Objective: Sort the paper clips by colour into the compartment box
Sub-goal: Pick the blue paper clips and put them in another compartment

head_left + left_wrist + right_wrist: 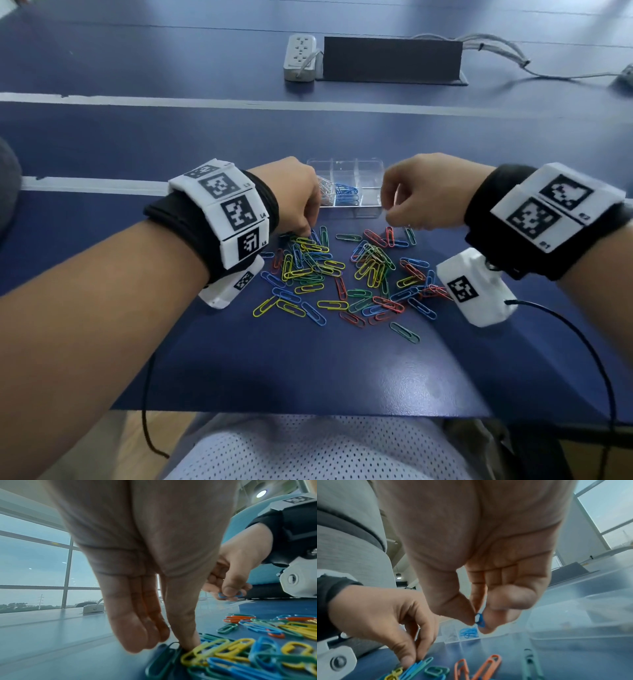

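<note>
A loose pile of paper clips in several colours lies on the blue table. Behind it stands the clear compartment box; one compartment holds blue clips, the one to their left holds silvery clips. My left hand reaches down to the pile's far left corner, where thumb and fingertips close on the raised end of a dark green clip lying on the table. My right hand hovers just in front of the box and pinches a single blue clip between thumb and forefinger.
A white power strip, a black panel and grey cables lie at the back of the table. The table's front edge is close to my lap. A black cable hangs from my right wrist.
</note>
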